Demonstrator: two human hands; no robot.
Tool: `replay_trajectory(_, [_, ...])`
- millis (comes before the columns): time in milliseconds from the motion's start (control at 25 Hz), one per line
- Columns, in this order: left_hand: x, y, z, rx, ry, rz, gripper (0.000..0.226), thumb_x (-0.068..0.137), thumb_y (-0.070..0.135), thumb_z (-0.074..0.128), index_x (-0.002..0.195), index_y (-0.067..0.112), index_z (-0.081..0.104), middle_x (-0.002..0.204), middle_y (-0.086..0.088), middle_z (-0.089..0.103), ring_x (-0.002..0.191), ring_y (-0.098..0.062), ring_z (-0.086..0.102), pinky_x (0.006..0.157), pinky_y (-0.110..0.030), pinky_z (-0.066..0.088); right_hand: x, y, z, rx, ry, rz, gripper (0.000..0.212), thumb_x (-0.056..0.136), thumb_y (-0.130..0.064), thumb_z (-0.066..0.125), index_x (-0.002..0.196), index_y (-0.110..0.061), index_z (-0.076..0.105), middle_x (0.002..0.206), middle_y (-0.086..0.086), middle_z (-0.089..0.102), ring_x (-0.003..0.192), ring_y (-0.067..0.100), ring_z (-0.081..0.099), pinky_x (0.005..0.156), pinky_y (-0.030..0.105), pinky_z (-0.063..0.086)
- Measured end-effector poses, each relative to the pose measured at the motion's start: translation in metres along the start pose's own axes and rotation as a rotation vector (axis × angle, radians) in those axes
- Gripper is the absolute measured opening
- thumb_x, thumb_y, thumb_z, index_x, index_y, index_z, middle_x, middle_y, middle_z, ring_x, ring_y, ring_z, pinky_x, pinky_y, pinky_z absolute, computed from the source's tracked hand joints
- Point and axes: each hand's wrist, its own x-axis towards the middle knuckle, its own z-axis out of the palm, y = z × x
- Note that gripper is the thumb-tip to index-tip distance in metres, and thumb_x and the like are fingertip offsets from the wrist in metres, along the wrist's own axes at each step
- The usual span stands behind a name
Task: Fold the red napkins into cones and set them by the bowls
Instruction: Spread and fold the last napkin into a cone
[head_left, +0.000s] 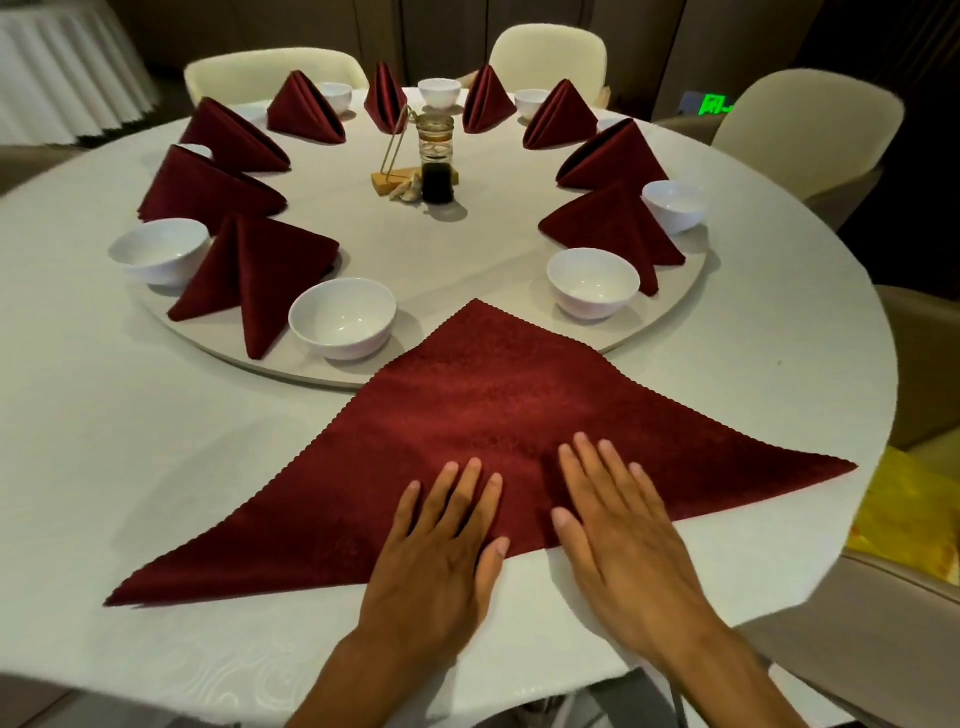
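Note:
A red napkin (483, 410) lies flat as a big triangle on the white tablecloth in front of me, its tip over the turntable's edge. My left hand (441, 556) and my right hand (618, 525) press flat on its near folded edge, fingers straight, side by side. Several folded red cones stand round the turntable, such as one (254, 275) at the left and one (613, 228) at the right. White bowls sit beside them; two bowls (343, 317) (592, 280) flank the flat napkin's tip.
A round white turntable (670, 322) carries the bowls and cones. At its centre stand a dark sauce bottle (436, 176) and a wooden holder (389, 179). Cream chairs (800, 130) ring the table. Something yellow (904, 519) lies at the right.

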Motion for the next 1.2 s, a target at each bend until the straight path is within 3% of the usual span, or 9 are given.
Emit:
replay_trajectory(240, [-0.033, -0.037, -0.011, -0.015, -0.136, 0.026, 0.064, 0.100, 0.062, 0.009, 0.156, 0.032, 0.009, 0.163, 0.013, 0.000, 0.150, -0.008, -0.005, 0.121, -0.042, 0.003, 0.004, -0.018, 0.019, -0.051, -0.038, 0.049, 0.060, 0.097, -0.048, -0.007, 0.149, -0.023, -0.021, 0.160, -0.008, -0.020, 0.143, 0.007, -0.026, 0.116, 0.029, -0.020])
replay_trajectory(360, [-0.105, -0.131, -0.034, -0.023, -0.085, -0.177, 0.067, 0.096, 0.071, 0.016, 0.155, 0.040, 0.007, 0.163, 0.018, 0.001, 0.150, -0.004, -0.003, 0.120, -0.034, 0.000, 0.003, -0.018, 0.023, -0.047, -0.051, 0.030, 0.070, 0.086, -0.052, -0.017, 0.150, -0.022, -0.017, 0.158, -0.009, -0.018, 0.143, 0.006, -0.023, 0.117, 0.029, -0.018])
replay_trajectory(440, [-0.139, -0.178, -0.062, -0.097, -0.110, -0.335, 0.071, 0.091, 0.076, 0.018, 0.153, 0.042, 0.013, 0.161, 0.020, 0.006, 0.149, -0.003, 0.001, 0.122, -0.034, 0.004, 0.004, -0.019, 0.021, -0.059, -0.048, 0.031, 0.073, 0.084, -0.052, -0.018, 0.150, -0.022, -0.014, 0.159, -0.008, -0.015, 0.144, 0.006, -0.020, 0.118, 0.030, -0.015])
replay_trajectory(560, [-0.131, -0.192, -0.083, -0.249, -0.027, -0.299, 0.067, 0.092, 0.070, 0.028, 0.145, 0.032, 0.043, 0.152, 0.010, 0.040, 0.143, -0.017, 0.034, 0.115, -0.042, 0.029, 0.004, -0.020, 0.015, -0.013, -0.049, 0.026, 0.075, 0.084, -0.055, -0.016, 0.151, -0.022, -0.012, 0.161, -0.007, -0.012, 0.145, 0.006, -0.018, 0.121, 0.032, -0.010])
replay_trajectory(680, [-0.111, -0.186, -0.092, -0.420, 0.139, -0.290, 0.034, 0.092, 0.045, 0.056, 0.118, 0.028, 0.070, 0.128, 0.013, 0.064, 0.120, -0.013, 0.058, 0.098, -0.028, 0.047, -0.003, -0.031, 0.009, 0.057, 0.068, 0.016, 0.076, 0.092, -0.055, 0.006, 0.155, -0.013, 0.015, 0.161, 0.003, 0.015, 0.150, 0.014, 0.006, 0.122, 0.034, 0.005])
replay_trajectory(800, [-0.098, -0.196, -0.102, -0.717, 0.228, -0.397, 0.029, 0.086, 0.002, 0.071, 0.093, 0.030, 0.078, 0.109, 0.012, 0.073, 0.108, -0.011, 0.066, 0.092, -0.019, 0.050, -0.012, -0.058, 0.010, 0.134, 0.196, -0.187, 0.063, 0.092, -0.051, 0.035, 0.137, -0.011, 0.054, 0.137, 0.005, 0.057, 0.126, 0.023, 0.047, 0.107, 0.039, 0.031])
replay_trajectory(920, [-0.072, -0.193, -0.126, -0.956, 0.314, -0.405, 0.033, 0.084, -0.005, 0.065, 0.087, 0.025, 0.079, 0.101, 0.000, 0.076, 0.100, -0.019, 0.069, 0.088, -0.029, 0.056, -0.005, -0.092, 0.020, 0.014, 0.221, -0.258, 0.051, 0.083, -0.048, 0.052, 0.121, -0.016, 0.066, 0.114, 0.001, 0.065, 0.098, 0.025, 0.060, 0.083, 0.042, 0.049])
replay_trajectory(1080, [-0.013, -0.174, -0.165, -1.060, 0.243, -0.372, 0.017, 0.082, 0.004, 0.070, 0.085, 0.019, 0.078, 0.081, -0.007, 0.073, 0.060, -0.007, 0.056, 0.052, -0.015, 0.044, -0.001, -0.096, 0.018, 0.012, 0.369, -0.132, 0.031, 0.078, -0.032, 0.052, 0.093, -0.017, 0.074, 0.083, -0.003, 0.063, 0.073, 0.025, 0.057, 0.069, 0.038, 0.038])
replay_trajectory(1200, [0.040, -0.149, -0.182, -1.040, 0.165, -0.349, 0.010, 0.082, 0.009, 0.074, 0.083, 0.019, 0.077, 0.070, 0.002, 0.070, 0.053, -0.002, 0.056, 0.046, -0.013, 0.041, -0.021, -0.080, 0.016, 0.268, 0.452, -0.069, 0.033, 0.074, -0.030, 0.060, 0.105, -0.027, 0.071, 0.077, -0.017, 0.062, 0.072, 0.010, 0.054, 0.071, 0.030, 0.034])
